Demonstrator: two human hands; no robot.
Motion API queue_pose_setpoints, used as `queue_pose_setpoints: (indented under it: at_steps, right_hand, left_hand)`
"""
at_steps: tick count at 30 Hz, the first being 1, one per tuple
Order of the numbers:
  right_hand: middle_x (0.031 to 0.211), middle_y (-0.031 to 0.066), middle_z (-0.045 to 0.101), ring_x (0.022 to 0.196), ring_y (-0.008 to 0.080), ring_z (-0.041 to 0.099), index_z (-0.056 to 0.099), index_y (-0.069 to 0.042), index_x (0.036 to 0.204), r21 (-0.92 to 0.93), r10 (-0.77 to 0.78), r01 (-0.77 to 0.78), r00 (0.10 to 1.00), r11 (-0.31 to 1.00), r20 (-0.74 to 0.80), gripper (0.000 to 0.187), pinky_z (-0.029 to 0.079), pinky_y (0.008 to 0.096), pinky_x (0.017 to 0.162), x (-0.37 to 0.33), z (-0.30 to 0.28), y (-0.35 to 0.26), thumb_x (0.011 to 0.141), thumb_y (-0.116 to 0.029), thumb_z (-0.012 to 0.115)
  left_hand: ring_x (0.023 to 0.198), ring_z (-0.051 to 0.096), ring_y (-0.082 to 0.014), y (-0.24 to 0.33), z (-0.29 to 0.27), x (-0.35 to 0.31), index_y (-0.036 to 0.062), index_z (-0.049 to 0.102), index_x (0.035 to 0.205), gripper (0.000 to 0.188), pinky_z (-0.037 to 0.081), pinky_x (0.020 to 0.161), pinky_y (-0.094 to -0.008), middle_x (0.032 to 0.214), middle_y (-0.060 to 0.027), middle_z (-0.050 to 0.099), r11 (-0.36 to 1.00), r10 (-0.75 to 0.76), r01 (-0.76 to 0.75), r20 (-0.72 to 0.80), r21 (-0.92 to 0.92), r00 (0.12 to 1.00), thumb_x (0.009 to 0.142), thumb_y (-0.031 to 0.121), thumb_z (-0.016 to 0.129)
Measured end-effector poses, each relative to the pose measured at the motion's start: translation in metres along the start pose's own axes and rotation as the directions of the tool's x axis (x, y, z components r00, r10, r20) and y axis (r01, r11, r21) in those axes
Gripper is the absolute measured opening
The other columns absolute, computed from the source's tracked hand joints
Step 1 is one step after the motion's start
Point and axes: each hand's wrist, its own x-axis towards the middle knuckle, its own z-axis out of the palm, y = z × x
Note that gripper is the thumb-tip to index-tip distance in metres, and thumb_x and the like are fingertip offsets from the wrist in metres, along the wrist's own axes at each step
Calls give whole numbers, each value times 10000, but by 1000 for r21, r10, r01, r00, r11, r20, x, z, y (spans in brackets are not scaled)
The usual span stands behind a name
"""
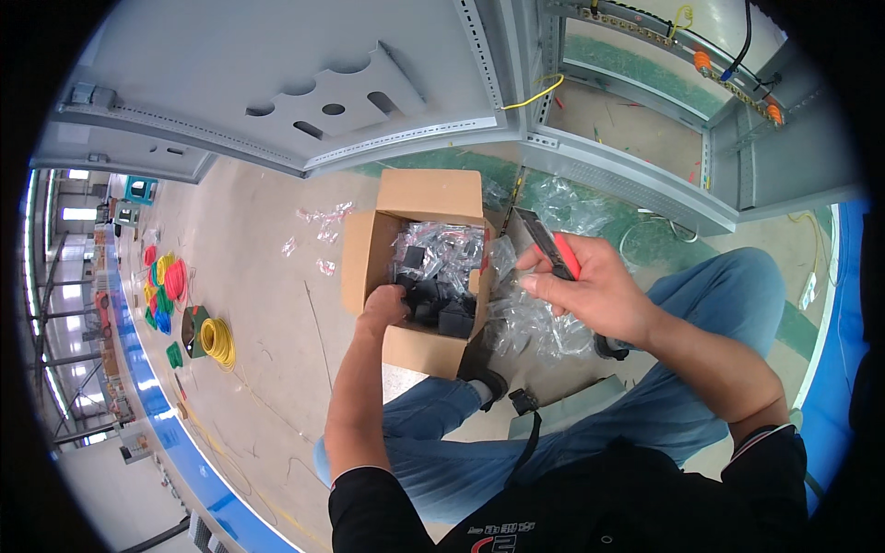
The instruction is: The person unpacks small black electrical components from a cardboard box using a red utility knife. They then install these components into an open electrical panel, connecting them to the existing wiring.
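Note:
In my right hand is a utility knife with a red-and-black handle, its dark end pointing up and left. The fingers are closed round it, above clear plastic bags beside the box. My left hand reaches over the left wall of an open cardboard box. Its fingers are curled at the black plastic parts inside, and the fingertips are partly hidden. Crumpled clear plastic bags fill the far part of the box. The box flaps are folded outward.
A grey metal cabinet frame and large panel stand beyond the box. Loose clear bags lie to its right, by my legs. On the left floor are a yellow wire coil and several coloured coils.

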Motion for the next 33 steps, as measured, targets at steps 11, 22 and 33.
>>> queue_pose_setpoints:
  at_steps: [11, 22, 33]
  right_hand:
    - [886, -11, 650, 690, 53, 602, 697, -8, 1154, -2, 14, -14, 1000, 1000, -19, 235, 499, 228, 602, 3, 1, 2, 961, -126, 764]
    - [927, 24, 679, 692, 72, 613, 686, -8, 1149, 12, 37, -37, 999, 999, 5, 228, 503, 252, 625, 9, -1, 4, 973, -141, 745]
    - [918, 35, 700, 705, 71, 632, 696, -3, 1164, 8, 115, -115, 993, 993, -7, 253, 523, 242, 620, 9, -2, -6, 945, -108, 767]
  left_hand:
    - [723, 751, -298, 11, -33, 9, 18, 752, 949, 233, 597, 714, -417, 827, -209, 749, 922, -56, 72, 51, -380, 997, 840, 147, 592]
    - [992, 708, -290, 1, -94, 50, 50, 649, 1302, 445, 583, 823, -424, 1173, -185, 707, 741, -388, -156, -606, -653, 695, 953, 313, 727]
    - [1058, 708, -431, 42, -5, 85, 80, 631, 1172, 398, 604, 887, -502, 1265, -250, 641, 995, -96, 81, -297, -62, 950, 839, 242, 777]
